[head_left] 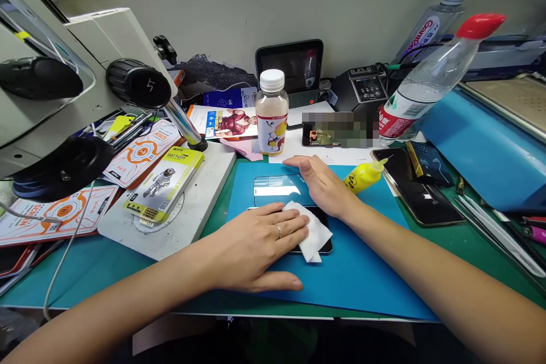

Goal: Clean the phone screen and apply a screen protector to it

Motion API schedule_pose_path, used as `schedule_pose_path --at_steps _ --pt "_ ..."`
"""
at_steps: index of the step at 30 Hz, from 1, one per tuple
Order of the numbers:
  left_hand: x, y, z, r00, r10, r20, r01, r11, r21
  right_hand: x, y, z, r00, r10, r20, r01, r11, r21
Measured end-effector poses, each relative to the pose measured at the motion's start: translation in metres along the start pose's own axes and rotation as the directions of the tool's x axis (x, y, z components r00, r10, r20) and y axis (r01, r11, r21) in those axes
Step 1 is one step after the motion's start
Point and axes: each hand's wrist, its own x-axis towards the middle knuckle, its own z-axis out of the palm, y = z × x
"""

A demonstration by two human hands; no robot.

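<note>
In the middle of the frame, the left hand lies flat, fingers stretched, on a white tissue over a dark phone, whose lower right corner pokes out. The right hand, apart from the left, is unfolded by the right end of a clear glass sheet; I can't tell whether they touch. A yellow bottle sits just beyond that wrist. Elbow room runs along the blue mat toward the lower right. The white stand base hems in its left edge, a drink bottle its top.
</note>
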Motion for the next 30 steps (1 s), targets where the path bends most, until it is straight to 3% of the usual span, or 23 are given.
schedule_pose_path --at_steps 9,12,17,20,24,30 --pt "-0.041 0.003 -0.005 0.997 -0.065 0.034 0.062 0.996 0.065 0.000 0.003 0.001 0.999 -0.032 0.014 0.032 0.999 -0.014" --pt "-0.031 0.006 0.001 0.997 -0.060 0.037 0.059 0.997 0.040 0.000 0.002 0.001 0.999 -0.036 0.015 0.037 0.999 -0.024" --pt "0.007 0.011 0.010 0.999 -0.005 0.051 0.008 0.999 -0.052 0.000 0.002 0.001 0.999 -0.044 0.024 0.045 0.998 -0.036" --pt "0.013 0.012 0.011 0.998 -0.005 0.062 0.010 0.996 -0.093 -0.001 0.003 0.000 0.999 -0.042 0.032 0.044 0.998 -0.041" --pt "-0.009 0.012 0.008 0.993 -0.074 0.089 0.079 0.995 -0.061 -0.002 0.003 0.000 0.999 -0.034 0.042 0.036 0.998 -0.045" --pt "-0.057 0.020 0.009 0.979 -0.195 0.066 0.185 0.975 0.125 -0.003 0.003 0.001 0.998 -0.032 0.048 0.034 0.998 -0.047"
